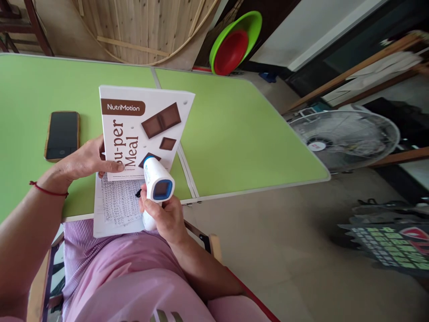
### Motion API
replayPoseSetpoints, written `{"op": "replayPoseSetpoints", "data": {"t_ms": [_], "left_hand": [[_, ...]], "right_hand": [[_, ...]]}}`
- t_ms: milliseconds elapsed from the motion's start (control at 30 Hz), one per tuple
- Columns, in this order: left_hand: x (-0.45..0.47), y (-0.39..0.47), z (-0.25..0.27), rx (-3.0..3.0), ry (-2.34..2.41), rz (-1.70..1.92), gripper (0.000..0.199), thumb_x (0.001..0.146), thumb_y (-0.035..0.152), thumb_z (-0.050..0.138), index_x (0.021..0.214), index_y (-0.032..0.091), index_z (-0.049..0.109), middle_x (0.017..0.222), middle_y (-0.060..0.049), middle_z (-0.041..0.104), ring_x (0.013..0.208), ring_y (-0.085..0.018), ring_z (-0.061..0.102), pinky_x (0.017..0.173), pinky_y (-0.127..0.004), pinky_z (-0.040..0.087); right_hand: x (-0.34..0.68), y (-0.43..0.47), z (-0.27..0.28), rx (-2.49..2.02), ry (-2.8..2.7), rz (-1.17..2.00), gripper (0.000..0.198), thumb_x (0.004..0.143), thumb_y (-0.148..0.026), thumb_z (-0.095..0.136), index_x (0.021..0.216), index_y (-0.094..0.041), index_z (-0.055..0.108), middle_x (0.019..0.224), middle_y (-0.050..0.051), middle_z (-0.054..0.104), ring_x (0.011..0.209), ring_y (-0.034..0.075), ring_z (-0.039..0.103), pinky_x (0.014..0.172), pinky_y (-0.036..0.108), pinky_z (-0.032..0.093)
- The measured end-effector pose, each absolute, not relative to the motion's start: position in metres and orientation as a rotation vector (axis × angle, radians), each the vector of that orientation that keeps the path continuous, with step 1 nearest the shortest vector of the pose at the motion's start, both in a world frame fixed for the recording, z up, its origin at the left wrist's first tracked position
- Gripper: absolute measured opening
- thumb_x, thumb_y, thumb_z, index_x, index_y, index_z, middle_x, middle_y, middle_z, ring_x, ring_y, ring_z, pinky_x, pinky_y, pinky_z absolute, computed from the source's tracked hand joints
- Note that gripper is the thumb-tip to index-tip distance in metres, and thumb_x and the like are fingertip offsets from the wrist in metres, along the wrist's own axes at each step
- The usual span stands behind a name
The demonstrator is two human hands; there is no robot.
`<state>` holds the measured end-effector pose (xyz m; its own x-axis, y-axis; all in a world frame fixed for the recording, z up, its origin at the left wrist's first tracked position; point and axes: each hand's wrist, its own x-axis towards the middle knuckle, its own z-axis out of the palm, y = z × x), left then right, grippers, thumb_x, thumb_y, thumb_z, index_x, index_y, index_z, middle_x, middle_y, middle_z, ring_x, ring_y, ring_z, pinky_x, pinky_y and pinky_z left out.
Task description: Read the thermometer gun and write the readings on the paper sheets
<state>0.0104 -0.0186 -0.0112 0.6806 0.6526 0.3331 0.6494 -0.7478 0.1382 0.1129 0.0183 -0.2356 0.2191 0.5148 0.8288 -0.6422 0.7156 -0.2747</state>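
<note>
The white thermometer (153, 180), gripped by its handle in the curled right hand (169, 219), is at five o'clock of the NutriMotion box (147, 129), whose eight o'clock edge the left hand (85, 156) pinches between thumb and fingers, with a phone (63, 135) at nine o'clock on the green table (234, 134).

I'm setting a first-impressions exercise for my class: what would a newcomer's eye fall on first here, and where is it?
Probably the white NutriMotion box with its brown chocolate pictures, held by the left hand left of the picture's middle. Next, the white-and-blue infrared thermometer in the right hand, overlapping the box's lower right corner in view. Then the bright green table behind them, and a red basin inside a green basin beyond its far edge.
</note>
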Motion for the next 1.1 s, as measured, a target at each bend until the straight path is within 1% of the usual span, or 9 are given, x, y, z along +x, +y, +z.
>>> {"op": "replayPoseSetpoints", "data": {"t_ms": [233, 400, 567, 733, 800, 867, 933, 1033, 1100], "left_hand": [[0.009, -0.018, -0.012, 2.876, 1.127, 0.593, 0.053, 0.069, 0.042, 0.084, 0.103, 0.013, 0.056, 0.079, -0.004, 0.064, 0.056, -0.013, 0.057, 0.041, -0.019, 0.047], [0.010, -0.017, -0.015, 2.848, 1.076, 0.644, 0.049, 0.068, 0.041, 0.083, 0.097, 0.010, 0.058, 0.076, -0.004, 0.061, 0.053, -0.012, 0.054, 0.038, -0.019, 0.045], [0.009, -0.016, -0.014, 2.873, 1.037, 0.682, 0.045, 0.066, 0.038, 0.083, 0.091, 0.010, 0.059, 0.074, -0.003, 0.062, 0.052, -0.011, 0.053, 0.038, -0.019, 0.044], [0.009, -0.018, -0.013, 2.864, 0.973, 0.823, 0.052, 0.064, 0.037, 0.085, 0.100, 0.012, 0.056, 0.075, -0.001, 0.062, 0.053, -0.010, 0.052, 0.039, -0.018, 0.041], [0.011, -0.021, -0.014, 2.848, 0.936, 0.939, 0.058, 0.064, 0.036, 0.086, 0.107, 0.013, 0.055, 0.083, -0.003, 0.066, 0.063, -0.013, 0.058, 0.047, -0.020, 0.046], [0.012, -0.022, -0.014, 2.813, 0.863, 1.054, 0.065, 0.064, 0.033, 0.088, 0.115, 0.013, 0.054, 0.102, -0.008, 0.069, 0.086, -0.020, 0.065, 0.066, -0.026, 0.055], [0.012, -0.021, -0.014, 2.762, 0.793, 1.162, 0.071, 0.062, 0.031, 0.089, 0.120, 0.014, 0.052, 0.119, -0.011, 0.066, 0.107, -0.027, 0.063, 0.086, -0.035, 0.055], [0.008, -0.015, -0.012, 2.703, 0.767, 1.283, 0.081, 0.058, 0.032, 0.092, 0.123, 0.016, 0.048, 0.125, -0.012, 0.064, 0.113, -0.030, 0.061, 0.092, -0.039, 0.053], [0.005, -0.011, -0.009, 2.690, 0.755, 1.287, 0.083, 0.057, 0.033, 0.093, 0.123, 0.018, 0.045, 0.127, -0.011, 0.062, 0.116, -0.030, 0.060, 0.093, -0.040, 0.053]], "right_hand": [[0.115, 0.015, -0.234, 0.145, -1.072, 0.851, 0.023, 0.078, -0.038, 0.071, 0.078, -0.021, 0.056, 0.065, -0.003, 0.047, 0.060, 0.012, 0.047, 0.057, 0.030, 0.040], [0.122, 0.007, -0.233, 0.153, -1.063, 0.866, 0.025, 0.078, -0.041, 0.073, 0.086, -0.021, 0.060, 0.067, -0.003, 0.047, 0.061, 0.012, 0.046, 0.056, 0.030, 0.040], [0.129, 0.000, -0.229, 0.185, -1.065, 0.808, 0.022, 0.079, -0.037, 0.073, 0.089, -0.021, 0.062, 0.070, -0.002, 0.049, 0.063, 0.012, 0.046, 0.057, 0.030, 0.040], [0.143, 0.003, -0.227, 0.146, -1.100, 0.672, 0.023, 0.080, -0.041, 0.073, 0.085, -0.021, 0.063, 0.069, -0.002, 0.051, 0.062, 0.012, 0.047, 0.056, 0.029, 0.042], [0.159, 0.007, -0.223, 0.055, -1.134, 0.504, 0.024, 0.082, -0.044, 0.071, 0.087, -0.021, 0.064, 0.071, -0.001, 0.055, 0.063, 0.013, 0.050, 0.056, 0.029, 0.044], [0.181, 0.017, -0.218, -0.074, -1.148, 0.277, 0.025, 0.084, -0.045, 0.069, 0.094, -0.023, 0.066, 0.078, 0.002, 0.061, 0.067, 0.015, 0.054, 0.059, 0.031, 0.048], [0.206, 0.032, -0.210, -0.239, -1.111, 0.046, 0.033, 0.084, -0.047, 0.069, 0.107, -0.023, 0.067, 0.091, 0.006, 0.065, 0.078, 0.019, 0.060, 0.068, 0.034, 0.053], [0.240, 0.065, -0.198, -0.465, -1.092, -0.227, 0.050, 0.080, -0.048, 0.072, 0.122, -0.021, 0.065, 0.110, 0.012, 0.067, 0.101, 0.028, 0.063, 0.086, 0.044, 0.054], [0.255, 0.088, -0.191, -0.570, -1.174, -0.309, 0.048, 0.078, -0.046, 0.075, 0.118, -0.020, 0.068, 0.110, 0.012, 0.069, 0.100, 0.029, 0.064, 0.089, 0.048, 0.053]]}}
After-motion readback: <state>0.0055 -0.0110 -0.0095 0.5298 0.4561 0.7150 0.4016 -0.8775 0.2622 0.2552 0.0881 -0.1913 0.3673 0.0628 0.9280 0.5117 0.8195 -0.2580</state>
